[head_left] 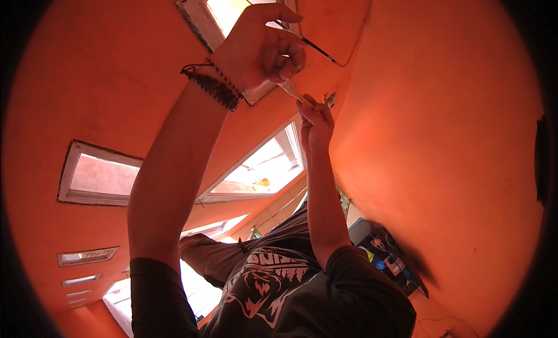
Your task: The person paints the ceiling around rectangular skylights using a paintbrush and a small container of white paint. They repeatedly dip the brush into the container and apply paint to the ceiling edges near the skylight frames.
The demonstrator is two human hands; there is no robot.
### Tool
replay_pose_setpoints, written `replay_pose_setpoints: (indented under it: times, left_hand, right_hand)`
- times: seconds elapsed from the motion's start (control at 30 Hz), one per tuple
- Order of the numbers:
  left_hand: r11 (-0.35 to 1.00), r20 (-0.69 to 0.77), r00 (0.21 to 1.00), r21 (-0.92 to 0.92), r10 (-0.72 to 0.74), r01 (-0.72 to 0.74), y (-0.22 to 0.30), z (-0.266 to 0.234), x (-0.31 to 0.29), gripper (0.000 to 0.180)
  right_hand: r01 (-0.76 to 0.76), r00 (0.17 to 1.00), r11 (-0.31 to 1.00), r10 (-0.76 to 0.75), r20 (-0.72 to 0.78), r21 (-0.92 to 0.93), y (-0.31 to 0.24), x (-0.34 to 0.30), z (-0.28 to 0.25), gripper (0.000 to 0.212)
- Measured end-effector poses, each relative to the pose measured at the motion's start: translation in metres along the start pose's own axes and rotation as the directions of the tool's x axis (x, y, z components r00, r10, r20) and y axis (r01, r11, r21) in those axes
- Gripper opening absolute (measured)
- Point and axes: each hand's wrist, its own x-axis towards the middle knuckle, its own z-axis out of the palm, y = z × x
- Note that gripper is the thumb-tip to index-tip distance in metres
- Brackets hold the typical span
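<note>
My left hand (267, 50), with a dark braided bracelet (215, 88) at the wrist, is raised near the top of the view. Its lower fingers are curled, and a thin dark cable (319, 50) runs through the gap below the upper finger; the contact is partly hidden. Just below and to the right, my right hand (317, 126) grips a slim flat tool (293, 92) that looks like a paintbrush, with a wood-coloured handle and a pale end. That end points up at the curled left fingers, which hide its tip.
Orange walls surround me. A framed opening (200, 15) lies behind my left hand, with more white-framed windows (67, 175) at the left and centre. A dark shelf (401, 268) with several small items hangs at the lower right. The cable continues orange-coloured (356, 42) up the wall.
</note>
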Motion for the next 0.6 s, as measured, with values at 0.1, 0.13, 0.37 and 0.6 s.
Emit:
replay_pose_setpoints:
  times: [0.1,0.13,0.37,0.6]
  left_hand:
    - [1.0,0.001,1.0,0.003,-0.001,0.001,0.0,0.001,0.001,0.055]
    - [1.0,0.011,1.0,0.003,-0.003,0.003,0.0,0.001,0.001,0.055]
    - [1.0,0.021,1.0,-0.012,-0.014,0.014,0.001,0.001,0.002,0.05]
    - [1.0,-0.035,0.999,-0.007,-0.021,0.021,0.002,0.007,0.001,0.052]
  right_hand:
    - [0.025,1.0,0.998,-0.026,-0.009,-0.052,-0.005,-0.002,0.002,0.021]
    - [0.032,0.999,0.997,-0.033,-0.009,-0.064,-0.006,-0.003,0.003,0.022]
    - [0.043,0.993,0.975,-0.066,-0.097,-0.219,-0.016,-0.01,0.009,0.019]
    - [0.1,0.986,0.915,-0.144,-0.085,-0.39,-0.022,-0.012,-0.001,0.02]
